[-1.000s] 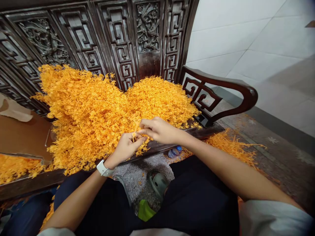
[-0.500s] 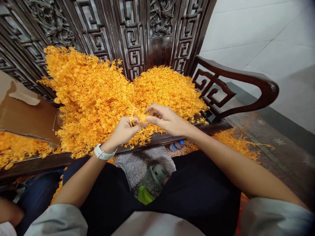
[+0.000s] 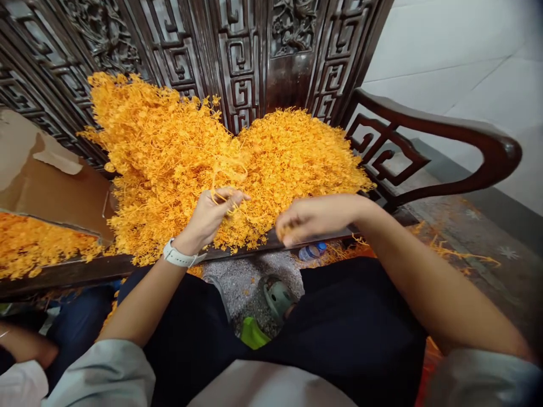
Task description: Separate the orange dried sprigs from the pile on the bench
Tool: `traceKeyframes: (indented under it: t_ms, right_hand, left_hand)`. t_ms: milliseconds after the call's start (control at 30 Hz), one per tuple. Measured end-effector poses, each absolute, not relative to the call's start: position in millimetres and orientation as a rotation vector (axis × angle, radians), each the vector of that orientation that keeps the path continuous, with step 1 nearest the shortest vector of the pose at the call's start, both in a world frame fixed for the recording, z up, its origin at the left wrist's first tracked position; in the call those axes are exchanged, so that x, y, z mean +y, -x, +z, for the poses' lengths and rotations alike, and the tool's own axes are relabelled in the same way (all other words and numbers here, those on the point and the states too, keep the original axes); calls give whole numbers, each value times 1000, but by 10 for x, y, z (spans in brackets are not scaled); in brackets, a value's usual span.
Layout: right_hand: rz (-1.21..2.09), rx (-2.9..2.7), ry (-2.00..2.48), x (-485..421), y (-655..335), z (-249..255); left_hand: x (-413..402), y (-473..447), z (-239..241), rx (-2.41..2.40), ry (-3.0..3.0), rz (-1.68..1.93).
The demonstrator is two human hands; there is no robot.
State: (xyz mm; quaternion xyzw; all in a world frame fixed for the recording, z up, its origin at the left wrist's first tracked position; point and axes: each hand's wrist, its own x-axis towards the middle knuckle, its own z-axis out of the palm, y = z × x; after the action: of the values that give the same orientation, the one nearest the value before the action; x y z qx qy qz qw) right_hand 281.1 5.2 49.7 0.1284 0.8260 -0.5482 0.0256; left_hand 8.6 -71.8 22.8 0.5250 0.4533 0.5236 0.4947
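Observation:
A large heap of orange plastic flower sprigs (image 3: 178, 152) covers the seat of a dark carved wooden bench (image 3: 254, 51). My left hand (image 3: 214, 215), with a white watch (image 3: 180, 257) at the wrist, is closed on a thin orange sprig (image 3: 229, 169) that loops up from the heap. My right hand (image 3: 316, 217) hovers at the bench's front edge, a little apart from the left, fingers curled down and pinched on a small orange piece.
A curved armrest (image 3: 445, 141) bounds the bench on the right. Brown cardboard (image 3: 51, 186) lies at the left over more orange sprigs (image 3: 34, 246). Loose sprigs litter the floor at right (image 3: 458, 254). A water bottle (image 3: 311, 251) and shoes lie below. Another person's arm (image 3: 25, 350) shows at the lower left.
My hands were together on one sprig; now the right hand has pulled away to the right and down, while the left has lifted slightly with the sprig. The view has tilted up and left.

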Motion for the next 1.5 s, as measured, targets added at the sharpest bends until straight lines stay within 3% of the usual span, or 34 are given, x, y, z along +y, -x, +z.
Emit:
traceKeyframes:
  t_ms: [100, 200, 267, 333, 467, 533, 800, 933, 1000, 1100, 1167, 1267, 1367, 1433, 1500]
  right_hand:
    - [-2001, 2337, -166, -40, -2747, 570]
    - [-2829, 2567, -668, 15, -2693, 611]
    - [-3056, 2544, -1030, 23, -2630, 584]
    - [-2869, 2636, -1148, -33, -2533, 509]
    - [-2186, 3051, -1215, -212, -2327, 311]
    - [-2053, 3091, -1224, -262, -2270, 242]
    - [-2102, 3062, -1083, -260, -2210, 129]
    - [-2359, 2888, -1007, -423, -2140, 167]
    - [-2425, 2735, -698, -646, -2122, 244]
    - [-2266, 2633, -18, -986, -2151, 390]
    - [-2208, 2636, 149, -1038, -2212, 476]
    - [-2548, 2640, -179, -731, -2339, 540]
    - [-3093, 2423, -880, -240, -2448, 478]
    - [-3165, 2239, -1286, -28, -2472, 374]
    - [-3035, 2215, -1438, 21, -2444, 253]
  left_hand:
    - [-639, -65, 182, 1145, -1089, 1380]
    - [-617, -95, 176, 1157, -1041, 1432]
    - [-613, -130, 164, 1174, -987, 1443]
    - [-611, -166, 138, 1184, -937, 1453]
    - [-619, -243, 78, 1172, -962, 1456]
    - [-630, -290, 57, 1152, -972, 1467]
    - [-686, -473, 7, 1157, -1196, 1604]
    - [-548, -342, -4, 1228, -1055, 1554]
    - [-403, -145, 22, 1283, -935, 1568]
    - [-229, 177, 93, 1368, -783, 1598]
    - [-212, 272, 132, 1340, -781, 1610]
    - [-315, 170, 147, 1264, -827, 1545]
    - [-444, -31, 138, 1235, -896, 1452]
    - [-499, -116, 131, 1221, -982, 1425]
    - [-533, -161, 119, 1214, -1084, 1406]
